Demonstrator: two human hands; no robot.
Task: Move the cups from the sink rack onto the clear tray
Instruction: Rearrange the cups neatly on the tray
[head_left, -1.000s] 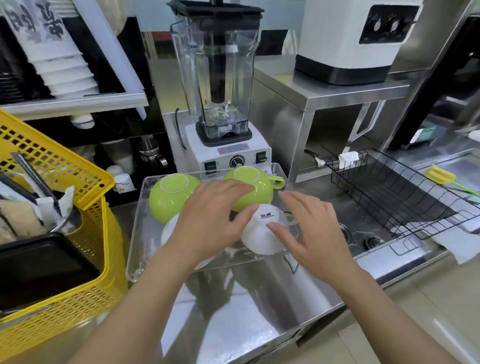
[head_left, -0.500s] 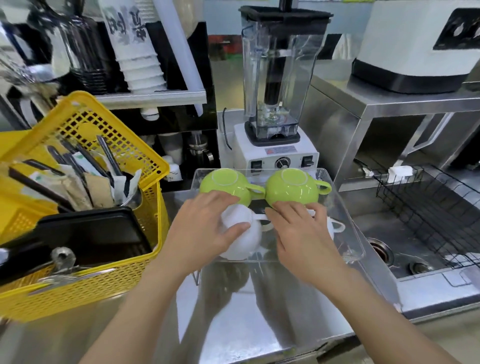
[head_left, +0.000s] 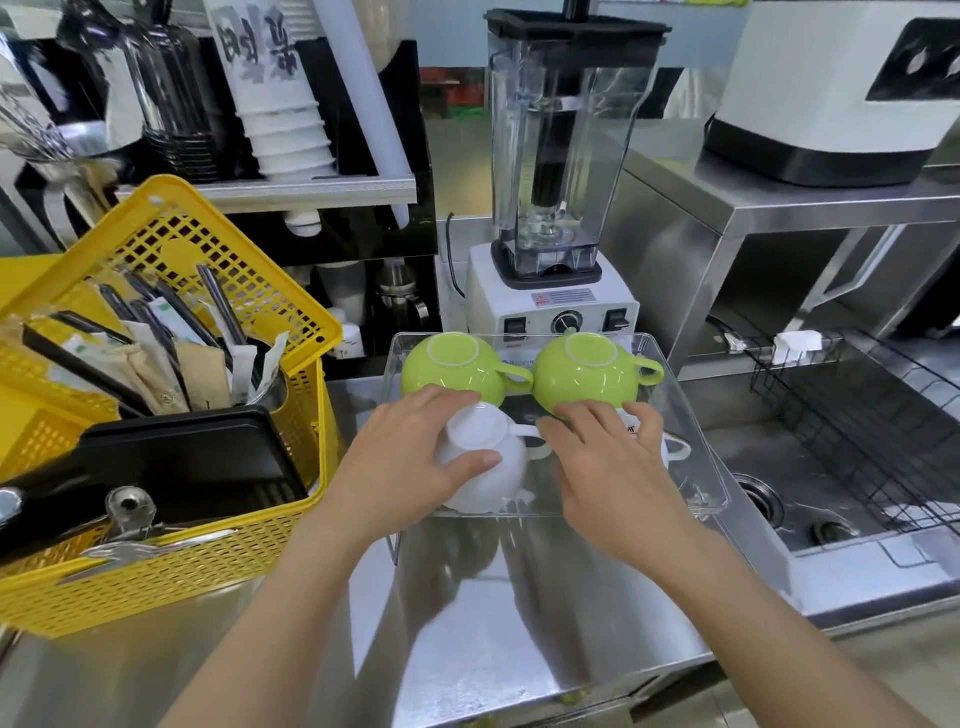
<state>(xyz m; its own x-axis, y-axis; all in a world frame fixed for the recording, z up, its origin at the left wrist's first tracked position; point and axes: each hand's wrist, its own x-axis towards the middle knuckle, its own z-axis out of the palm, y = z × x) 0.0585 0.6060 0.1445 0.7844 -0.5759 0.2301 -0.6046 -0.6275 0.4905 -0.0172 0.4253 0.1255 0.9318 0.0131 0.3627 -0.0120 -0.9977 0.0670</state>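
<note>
A clear tray (head_left: 698, 467) lies on the steel counter in front of the blender. Two green cups stand upside down at its back, one on the left (head_left: 454, 366) and one on the right (head_left: 587, 371). In front of them are two white cups, also upside down. My left hand (head_left: 405, 467) grips the left white cup (head_left: 488, 462) from its side. My right hand (head_left: 608, 462) lies over the right white cup (head_left: 672, 447), which is mostly hidden except its handle and a bit of print. The black wire sink rack (head_left: 852, 415) at the right holds no cup that I can see.
A yellow basket (head_left: 249, 545) with cutlery, packets and a black tray stands at the left. The blender (head_left: 556, 208) is right behind the tray. The sink (head_left: 795, 499) with its drains lies to the right. A white machine (head_left: 831, 93) sits on the raised steel shelf.
The view has swung left and the hands have shifted: my left hand now holds the left white cup, and my right hand has settled over the right white cup.
</note>
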